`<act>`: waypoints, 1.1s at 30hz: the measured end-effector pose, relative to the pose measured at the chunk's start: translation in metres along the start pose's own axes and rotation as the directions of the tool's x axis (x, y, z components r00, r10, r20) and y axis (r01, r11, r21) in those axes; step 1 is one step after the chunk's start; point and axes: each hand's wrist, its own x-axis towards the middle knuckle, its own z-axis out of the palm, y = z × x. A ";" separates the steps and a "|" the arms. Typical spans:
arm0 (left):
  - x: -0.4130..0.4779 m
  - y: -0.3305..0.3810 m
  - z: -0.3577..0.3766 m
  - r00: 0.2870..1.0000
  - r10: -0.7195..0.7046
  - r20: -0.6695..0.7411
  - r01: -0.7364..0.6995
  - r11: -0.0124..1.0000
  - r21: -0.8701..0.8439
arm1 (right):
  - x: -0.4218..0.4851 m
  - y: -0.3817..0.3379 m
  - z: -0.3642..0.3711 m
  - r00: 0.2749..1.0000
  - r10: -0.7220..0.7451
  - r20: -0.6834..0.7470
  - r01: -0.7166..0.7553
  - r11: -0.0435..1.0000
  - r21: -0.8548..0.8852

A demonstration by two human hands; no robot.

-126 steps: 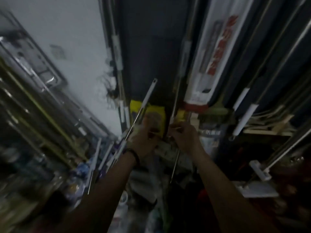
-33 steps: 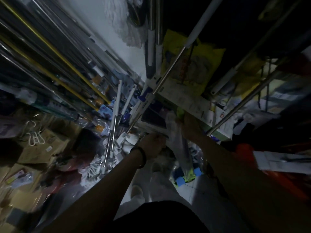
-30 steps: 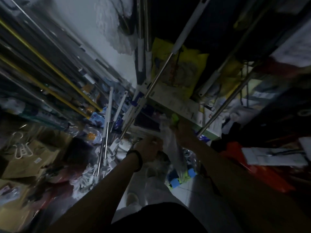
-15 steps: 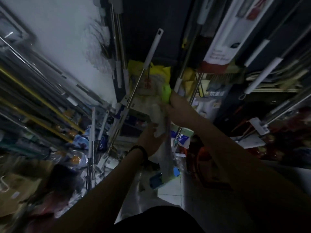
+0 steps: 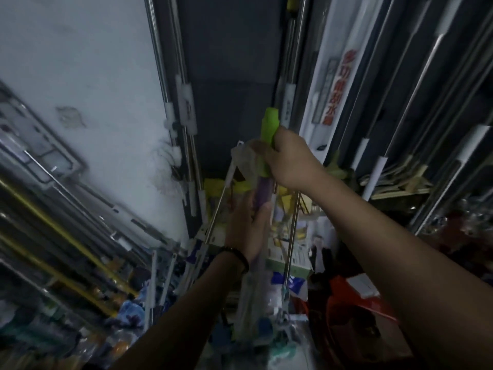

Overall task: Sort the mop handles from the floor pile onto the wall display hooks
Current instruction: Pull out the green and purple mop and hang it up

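At centre frame, the right hand (image 5: 289,161) grips the lime-green top of a mop handle (image 5: 269,129) (its shaft sheathed in clear plastic). Just below, the left hand (image 5: 246,231) lies half-open against the shaft. Behind them a dark wall panel (image 5: 229,76) holds upright metal poles (image 5: 184,145); clutter fills the lower frame.

The room is dim and crowded. A pale, stained wall (image 5: 88,84) fills the upper left of the frame, meeting a dark panel (image 5: 234,76) at upper centre. Metal racking with yellow rails (image 5: 53,231) runs across the lower left. A white package with red lettering (image 5: 330,84) hangs at upper right. Goods clutter the bottom of the frame.
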 end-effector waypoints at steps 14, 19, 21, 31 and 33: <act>0.065 0.137 -0.058 0.937 0.335 -0.102 -0.346 0.930 -0.126 | 0.061 -0.092 -0.097 0.965 -0.159 -0.208 0.166 0.986 0.019; 0.106 0.205 -0.071 0.870 0.470 -0.150 -0.489 0.862 -0.133 | 0.085 -0.118 -0.131 0.901 -0.246 -0.356 0.297 0.950 0.093; 0.126 0.233 -0.075 0.862 0.479 -0.168 -0.503 0.848 -0.166 | 0.095 -0.130 -0.146 0.866 -0.282 -0.412 0.351 0.931 0.102; 0.221 0.356 -0.105 0.785 0.561 -0.261 -0.599 0.795 -0.095 | 0.176 -0.192 -0.219 0.755 -0.379 -0.535 0.517 0.846 0.130; 0.239 0.378 -0.112 0.756 0.594 -0.275 -0.629 0.776 -0.052 | 0.191 -0.203 -0.233 0.745 -0.381 -0.548 0.511 0.853 0.102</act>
